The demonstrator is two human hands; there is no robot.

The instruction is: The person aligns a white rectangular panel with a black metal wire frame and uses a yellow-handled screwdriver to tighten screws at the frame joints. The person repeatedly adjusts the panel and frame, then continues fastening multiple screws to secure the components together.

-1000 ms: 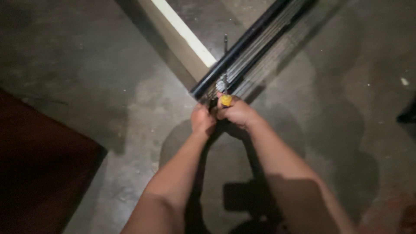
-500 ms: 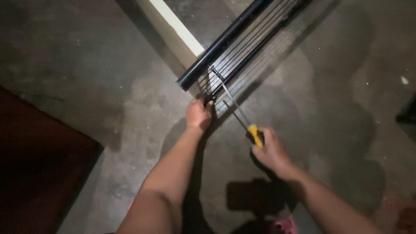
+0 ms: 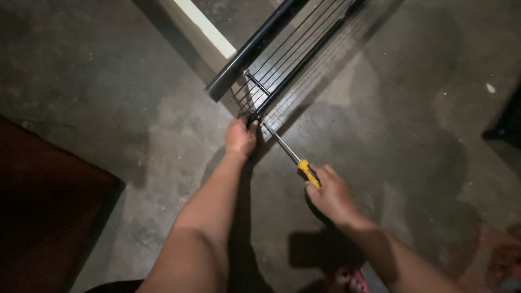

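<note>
A black metal frame with thin wire bars (image 3: 282, 59) lies slanted over the concrete floor (image 3: 135, 125), running up to the right. My left hand (image 3: 240, 137) grips its near lower end, fingers curled around the corner. My right hand (image 3: 331, 195) holds a screwdriver (image 3: 290, 154) by its yellow handle. The thin metal shaft points up-left, and its tip meets the frame's corner right beside my left hand.
A pale beam (image 3: 198, 30) lies slanted on the floor behind the frame. A dark reddish-brown surface (image 3: 43, 206) fills the lower left. A dark object (image 3: 507, 122) sits at the right edge. A toe of my foot in pink footwear (image 3: 347, 279) shows at the bottom.
My right hand has drawn back down and to the right from the frame's end with the screwdriver, showing its long shaft. The left hand has kept its grip on the frame.
</note>
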